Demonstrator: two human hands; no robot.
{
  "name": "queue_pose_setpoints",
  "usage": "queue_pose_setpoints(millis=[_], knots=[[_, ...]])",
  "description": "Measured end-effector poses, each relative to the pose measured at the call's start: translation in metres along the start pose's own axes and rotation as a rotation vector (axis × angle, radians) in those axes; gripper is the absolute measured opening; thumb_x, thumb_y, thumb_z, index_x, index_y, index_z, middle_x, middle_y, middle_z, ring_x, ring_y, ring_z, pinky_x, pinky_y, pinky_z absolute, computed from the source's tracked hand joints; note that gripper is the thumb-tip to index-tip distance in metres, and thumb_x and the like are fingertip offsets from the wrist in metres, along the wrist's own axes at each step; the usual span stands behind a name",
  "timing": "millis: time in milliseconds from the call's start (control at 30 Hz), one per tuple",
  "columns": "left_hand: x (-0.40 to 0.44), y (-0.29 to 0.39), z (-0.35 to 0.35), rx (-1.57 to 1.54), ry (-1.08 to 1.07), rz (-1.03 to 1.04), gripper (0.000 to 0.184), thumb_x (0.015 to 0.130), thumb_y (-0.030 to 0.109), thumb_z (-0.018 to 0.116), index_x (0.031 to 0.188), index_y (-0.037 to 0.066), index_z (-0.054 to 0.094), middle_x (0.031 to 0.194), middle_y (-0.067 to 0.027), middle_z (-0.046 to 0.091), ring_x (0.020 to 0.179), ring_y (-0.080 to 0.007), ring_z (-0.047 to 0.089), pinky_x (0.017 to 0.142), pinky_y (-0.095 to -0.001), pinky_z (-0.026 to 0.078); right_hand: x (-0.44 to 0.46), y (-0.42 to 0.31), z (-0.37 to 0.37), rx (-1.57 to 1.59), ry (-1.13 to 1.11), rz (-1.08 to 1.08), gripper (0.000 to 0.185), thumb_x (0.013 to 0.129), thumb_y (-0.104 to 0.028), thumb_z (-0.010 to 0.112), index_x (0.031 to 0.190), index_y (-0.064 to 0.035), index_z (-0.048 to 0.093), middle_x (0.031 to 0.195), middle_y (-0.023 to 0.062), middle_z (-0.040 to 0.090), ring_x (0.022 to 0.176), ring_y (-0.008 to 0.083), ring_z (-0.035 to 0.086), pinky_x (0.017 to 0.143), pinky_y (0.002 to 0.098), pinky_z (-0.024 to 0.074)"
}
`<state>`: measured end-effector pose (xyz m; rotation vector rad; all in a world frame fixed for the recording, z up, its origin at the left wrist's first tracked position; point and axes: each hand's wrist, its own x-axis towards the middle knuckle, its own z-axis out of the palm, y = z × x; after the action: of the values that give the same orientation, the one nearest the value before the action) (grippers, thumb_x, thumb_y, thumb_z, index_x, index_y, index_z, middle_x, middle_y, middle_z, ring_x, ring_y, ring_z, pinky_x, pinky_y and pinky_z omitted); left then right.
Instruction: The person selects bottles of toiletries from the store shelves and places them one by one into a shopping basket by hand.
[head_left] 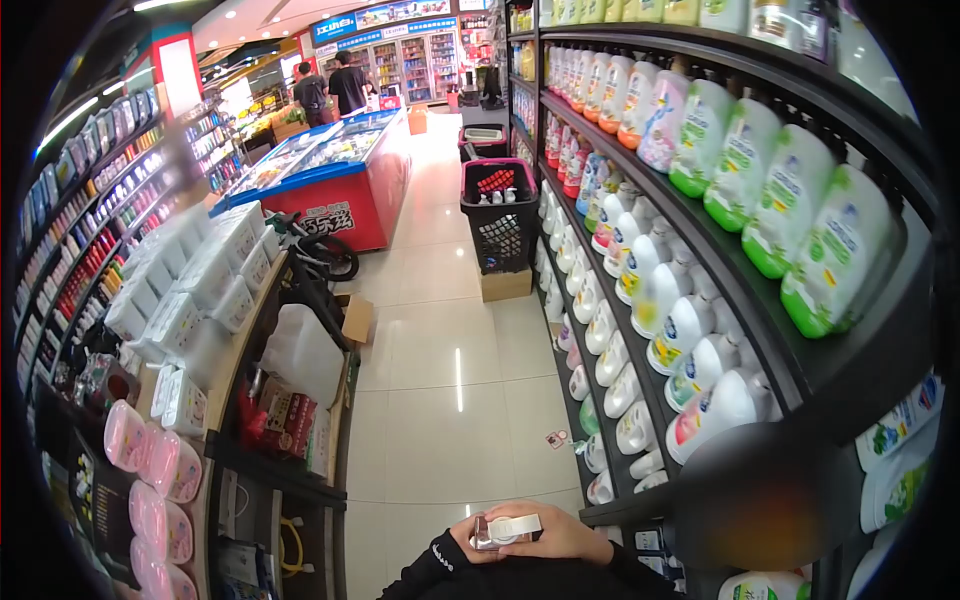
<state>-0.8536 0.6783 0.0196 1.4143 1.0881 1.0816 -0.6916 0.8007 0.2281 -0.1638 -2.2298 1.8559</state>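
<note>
Two bare hands — the left [468, 540] and the right [566, 534] — are holding a small clear and white item [514, 528] between them, fingers bent around it. Its long axis is running side to side, the clear end facing the left hand and the white end lying against the right. Neither hand is nearer; both are touching it.

Everything else is lying around the black basket [502, 242], which is standing ahead of the hands on a cardboard box [507, 287]. The basket is holding something red and some white-topped bottles. To its left, a red freezer [372, 222] is showing packets under its top. Left of the basket and nearer the camera, a tabletop [222, 393] is carrying white tubs [178, 322] and pink tubs [170, 468], contents unclear. Right of the basket, a shelf [737, 278] is bearing green-bottomed bottles [795, 200].
</note>
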Motion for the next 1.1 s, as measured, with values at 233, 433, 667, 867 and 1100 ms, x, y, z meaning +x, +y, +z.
queue_pose_setpoints(millis=[233, 433, 667, 867, 1100], knots=[[0.047, 0.053, -0.068, -0.236, 0.117, -0.107, 0.050, 0.064, 0.016, 0.071, 0.105, 0.003, 0.045, 0.096, -0.0067, 0.056, 0.092, -0.0156, 0.054, 0.081, -0.0283, 0.043, 0.092, 0.033, -0.040, 0.155, -0.173, -0.029, 0.041, 0.072, -0.007, 0.063, 0.110, -0.0023, 0.049, 0.115, 0.0099, 0.048, 0.109, 0.0209, 0.044, 0.091, 0.0310, 0.0344], [0.129, 0.042, -0.153, -0.031, 0.122, -0.029, 0.042, 0.062, 0.016, 0.071, 0.098, 0.006, 0.051, 0.093, -0.0067, 0.057, 0.089, -0.0165, 0.056, 0.078, -0.0282, 0.045, 0.182, 0.066, -0.100, 0.255, -0.244, -0.153, 0.045, 0.074, -0.009, 0.061, 0.115, -0.0045, 0.045, 0.120, 0.0128, 0.044, 0.113, 0.0244, 0.040, 0.091, 0.0322, 0.0321], [0.223, 0.038, -0.251, -0.215, 0.187, -0.012, 0.044, 0.058, 0.019, 0.075, 0.093, 0.005, 0.053, 0.089, -0.0067, 0.057, 0.086, -0.0160, 0.057, 0.076, -0.0278, 0.046, 0.287, 0.089, -0.194, 0.306, -0.270, -0.089, 0.041, 0.074, -0.006, 0.061, 0.112, -0.0040, 0.048, 0.120, 0.0135, 0.044, 0.112, 0.0238, 0.041, 0.091, 0.0316, 0.0327], [0.278, 0.012, -0.302, -0.045, 0.465, 0.105, 0.049, 0.057, 0.026, 0.071, 0.095, 0.003, 0.051, 0.092, -0.0087, 0.055, 0.087, -0.0189, 0.056, 0.076, -0.0311, 0.045, 0.363, 0.076, -0.253, 0.226, -0.234, -0.162, 0.037, 0.071, -0.011, 0.065, 0.104, -0.0018, 0.052, 0.116, 0.0121, 0.049, 0.107, 0.0242, 0.045, 0.087, 0.0319, 0.0364], [0.338, -0.015, -0.393, 0.171, 0.185, 0.120, 0.059, 0.068, 0.047, 0.043, 0.109, 0.003, 0.042, 0.104, -0.0131, 0.050, 0.098, -0.0256, 0.050, 0.083, -0.0401, 0.039, 0.457, 0.109, -0.299, 0.195, -0.195, -0.229, 0.037, 0.071, -0.007, 0.063, 0.106, -0.0058, 0.050, 0.113, 0.0083, 0.049, 0.103, 0.0239, 0.047, 0.086, 0.0330, 0.0377]])
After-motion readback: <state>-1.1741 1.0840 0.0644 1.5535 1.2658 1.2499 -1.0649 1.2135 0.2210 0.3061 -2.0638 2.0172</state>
